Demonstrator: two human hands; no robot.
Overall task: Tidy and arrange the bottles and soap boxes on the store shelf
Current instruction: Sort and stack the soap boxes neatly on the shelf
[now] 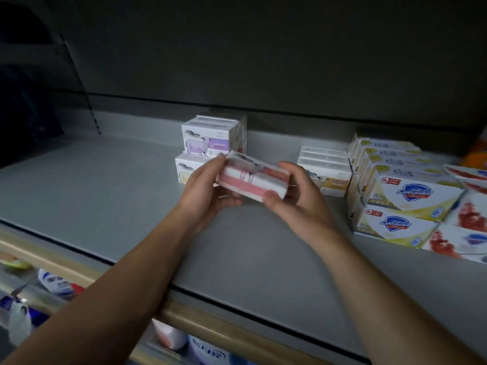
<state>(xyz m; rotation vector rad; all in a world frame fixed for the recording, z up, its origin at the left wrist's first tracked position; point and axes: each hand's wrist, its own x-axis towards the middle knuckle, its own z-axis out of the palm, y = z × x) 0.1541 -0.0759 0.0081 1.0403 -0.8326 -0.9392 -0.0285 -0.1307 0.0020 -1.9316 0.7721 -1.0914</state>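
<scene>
Above the grey shelf [105, 196], both hands hold one pink-and-white soap box [253, 177], blurred.
Left hand [204, 191] grips its left end, right hand [295, 196] its right end, fingers curled round. Behind stands a purple-label box stack [208, 138]; yellow Safeguard boxes [411, 198] sit well right. Bottles [56, 283] show on the lower shelf.
</scene>
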